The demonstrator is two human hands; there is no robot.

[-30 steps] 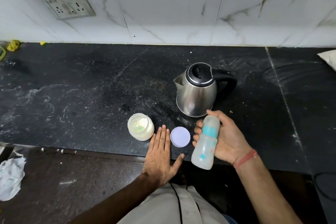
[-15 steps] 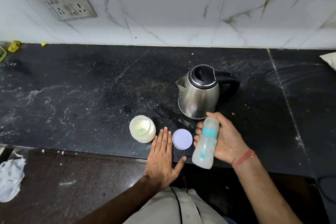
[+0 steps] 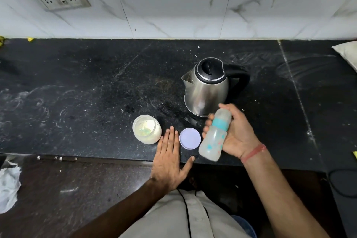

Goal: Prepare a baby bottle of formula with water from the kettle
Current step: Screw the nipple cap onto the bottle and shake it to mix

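My right hand [image 3: 234,134] has its grip curled round the baby bottle [image 3: 216,134], fingers wrapped over the near side and thumb behind, holding it in the air just above the front edge of the counter [image 3: 77,87]. The bottle lies tilted, its long axis running from the base, low and toward me, up to the capped teat end, which points away at the kettle [image 3: 207,88]. The teal collar is on, and the bottle's outline is a little blurred, so I judge I am shaking or turning it, though I cannot tell how much is inside. My left hand [image 3: 170,156] holds nothing: fingers straight and together, thumb spread, it lies flat on the counter edge between the open formula jar [image 3: 147,129] and its pale lid [image 3: 190,138], touching neither as far as I can see. The kettle stands upright just beyond the bottle, lid down, spout to the left and black handle to the right, away from my left hand. So the right hand is the nearer one to that handle, but it is occupied; if water is still to go in, I would judge the bottle must pass to the left hand or be stood down first.
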